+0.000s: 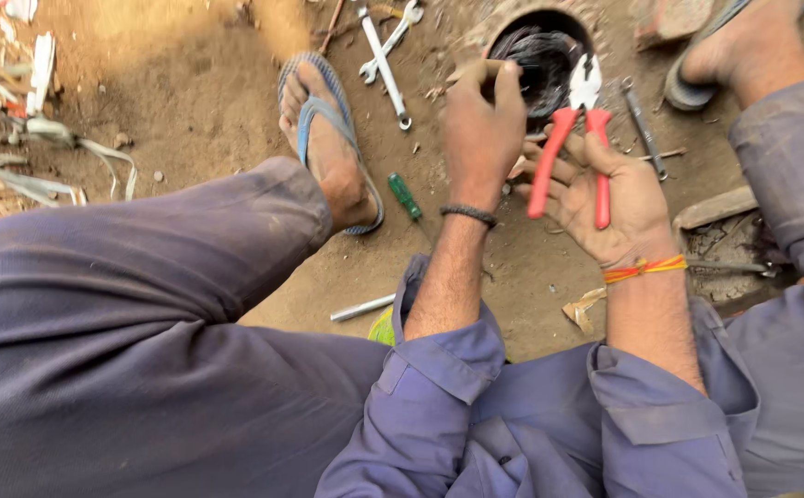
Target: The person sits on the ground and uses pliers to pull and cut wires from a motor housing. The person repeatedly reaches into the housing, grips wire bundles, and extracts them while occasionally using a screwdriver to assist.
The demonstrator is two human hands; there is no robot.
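My left hand [481, 129] reaches to the rim of a round metal housing [538, 57] full of dark wire windings and pinches something dark at its edge; what exactly it grips is hidden by the fingers. My right hand [605, 198] lies palm up just right of it, holding red-handled pliers [570, 138] whose jaws point at the windings. The pliers' handles are spread across my palm. Both sleeves are purple-grey.
Two wrenches [385, 51] lie crossed on the dirt left of the housing. A green-handled screwdriver [406, 195] and a metal rod [361, 308] lie by my sandalled left foot [328, 138]. Another tool [645, 129] lies right of the pliers. White scrap strips [24, 138] litter the far left.
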